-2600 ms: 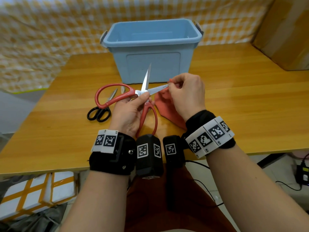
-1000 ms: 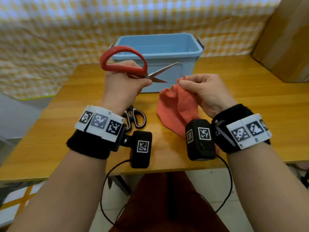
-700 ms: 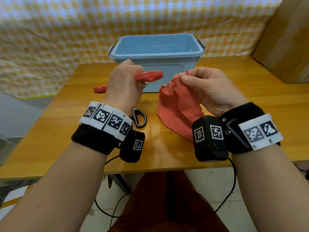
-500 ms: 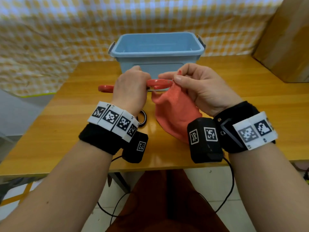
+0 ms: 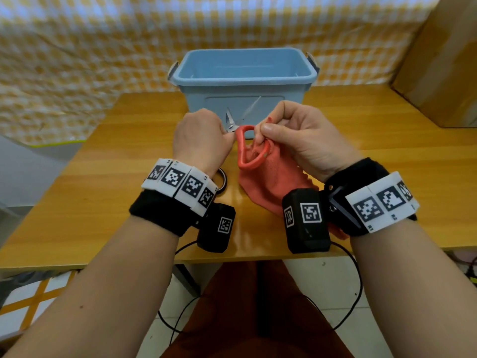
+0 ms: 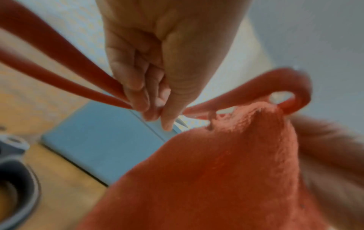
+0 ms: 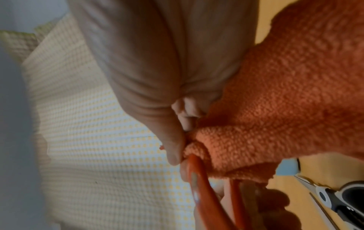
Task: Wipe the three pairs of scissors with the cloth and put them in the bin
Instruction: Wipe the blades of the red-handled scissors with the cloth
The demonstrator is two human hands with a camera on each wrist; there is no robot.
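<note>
Red-handled scissors (image 5: 245,148): held above the wooden table (image 5: 361,140), left hand (image 5: 200,138) curled round the pivot end, blades (image 5: 231,121) pointing away toward the blue bin (image 5: 245,81) just beyond the grip. Red cloth (image 5: 268,182): pinched between thumb and fingers of the right hand (image 5: 302,135) against one handle loop, rest hanging down to the table. Black-handled scissors (image 5: 222,178): lying on the table below the left wrist, mostly hidden.
</note>
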